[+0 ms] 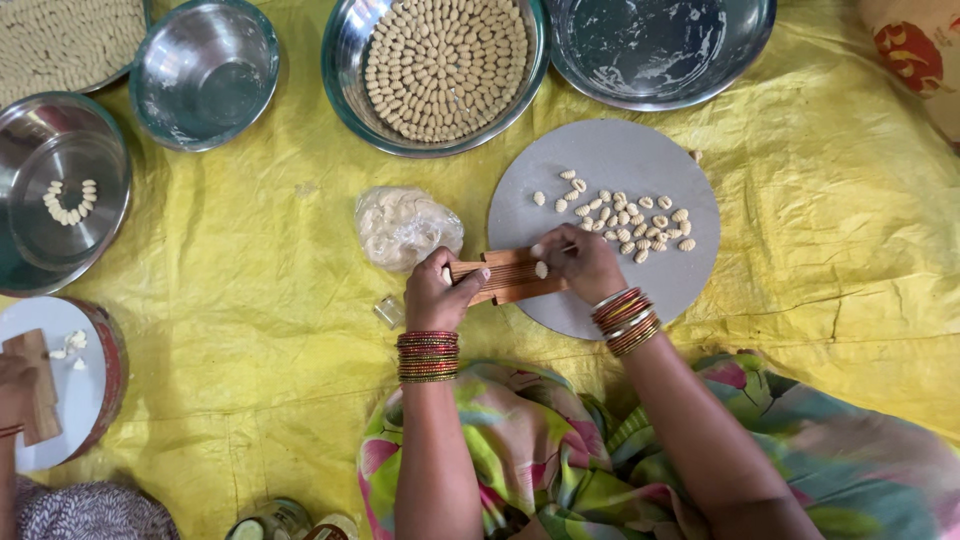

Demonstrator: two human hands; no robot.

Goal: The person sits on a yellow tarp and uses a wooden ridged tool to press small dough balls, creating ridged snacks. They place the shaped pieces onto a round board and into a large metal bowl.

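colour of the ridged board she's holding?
Reddish-brown wood, on the ridged board held between the left hand and right hand; head view.

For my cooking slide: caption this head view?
Both hands press dough on a ridged wooden board beside shaped pieces.

Left hand (437, 292) steadies ridged wooden board (507, 276); right hand (583, 262) presses dough piece (541, 269).

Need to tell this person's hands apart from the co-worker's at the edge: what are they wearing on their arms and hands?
Both forearms are bare, no sleeves or gloves. The left hand has a thick stack of red and gold bangles at the wrist. The right hand wears a similar stack of red, gold and silvery bangles. No rings can be made out.
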